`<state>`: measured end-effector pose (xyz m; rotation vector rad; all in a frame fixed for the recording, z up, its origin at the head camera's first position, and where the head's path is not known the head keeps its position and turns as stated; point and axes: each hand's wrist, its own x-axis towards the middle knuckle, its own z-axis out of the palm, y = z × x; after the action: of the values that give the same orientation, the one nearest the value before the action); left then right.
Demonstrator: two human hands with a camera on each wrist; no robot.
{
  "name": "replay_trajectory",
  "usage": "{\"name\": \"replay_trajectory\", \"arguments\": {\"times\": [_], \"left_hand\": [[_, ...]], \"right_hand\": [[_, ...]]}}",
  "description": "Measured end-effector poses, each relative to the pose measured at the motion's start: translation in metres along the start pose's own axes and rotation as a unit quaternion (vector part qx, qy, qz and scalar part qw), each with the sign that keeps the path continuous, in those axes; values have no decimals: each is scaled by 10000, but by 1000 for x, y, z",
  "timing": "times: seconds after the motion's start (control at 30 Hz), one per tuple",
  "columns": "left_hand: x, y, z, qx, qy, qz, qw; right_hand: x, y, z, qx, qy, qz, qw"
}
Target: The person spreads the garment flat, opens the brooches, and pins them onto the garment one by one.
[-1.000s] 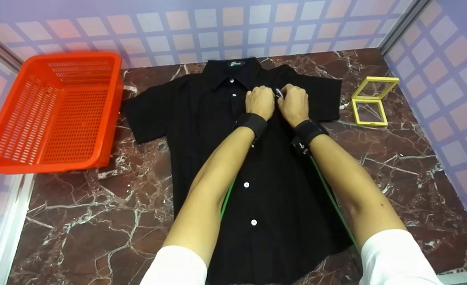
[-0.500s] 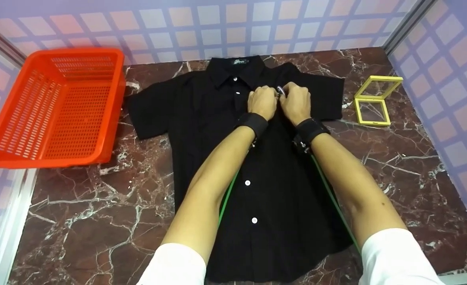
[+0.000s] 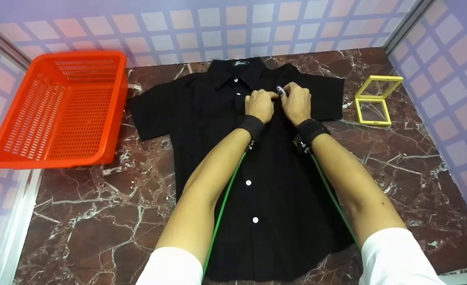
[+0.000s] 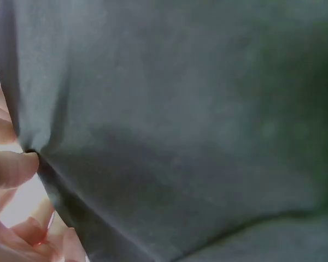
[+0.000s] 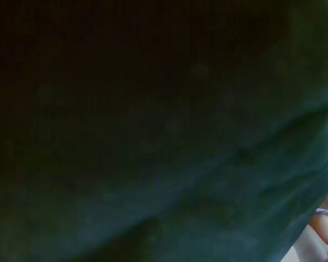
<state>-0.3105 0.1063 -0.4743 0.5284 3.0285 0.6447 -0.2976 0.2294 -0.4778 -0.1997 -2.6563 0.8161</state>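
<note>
A black short-sleeved button-up shirt [image 3: 217, 118] lies spread out, collar at the far side, white buttons down its front. On the wearer's-left chest of the shirt, both hands work close together. My left hand [image 3: 259, 105] pinches the dark cloth; in the left wrist view the thumb [image 4: 13, 168] presses a fold at its edge, and in the head view the index finger stretches to the right. Just right of it, my right hand [image 3: 296, 102] holds a small shiny silvery-purple object [image 3: 281, 91], its kind too small to tell. Dark cloth [image 5: 153, 136] covers most of the right wrist view.
An orange-red plastic basket [image 3: 116, 118] with slotted walls stands at the left. To the right of the shirt sits a yellow-framed clear case [image 3: 372, 123] with its lid raised. Green cords [image 3: 223, 206] run from both wrist straps. Tiled walls [image 3: 213, 27] border the brown marbled tabletop [image 3: 91, 233].
My left hand has shifted slightly left and down, and its index finger now extends toward the shiny object. The right hand stays nearly in place. The camera view has shifted a little.
</note>
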Motion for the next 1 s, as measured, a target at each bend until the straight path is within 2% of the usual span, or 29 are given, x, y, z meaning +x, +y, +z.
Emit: {"name": "replay_trajectory", "arguments": {"times": [0.13, 0.3, 0.6, 0.83, 1.0], "left_hand": [[-3, 0, 0, 8, -95, 13, 10000], [-6, 2, 1, 124, -148, 194, 9996], [-6, -2, 2, 138, -370, 236, 9989], [-7, -5, 0, 28, -437, 123, 9990], [-7, -5, -3, 272, -388, 115, 9988]], "right_hand": [[1, 2, -1, 187, -51, -39, 9998], [3, 5, -1, 291, -76, -59, 9995], [3, 3, 0, 436, -210, 103, 9988], [2, 1, 0, 306, -244, 187, 9991], [0, 1, 1, 198, -199, 21, 9996]]}}
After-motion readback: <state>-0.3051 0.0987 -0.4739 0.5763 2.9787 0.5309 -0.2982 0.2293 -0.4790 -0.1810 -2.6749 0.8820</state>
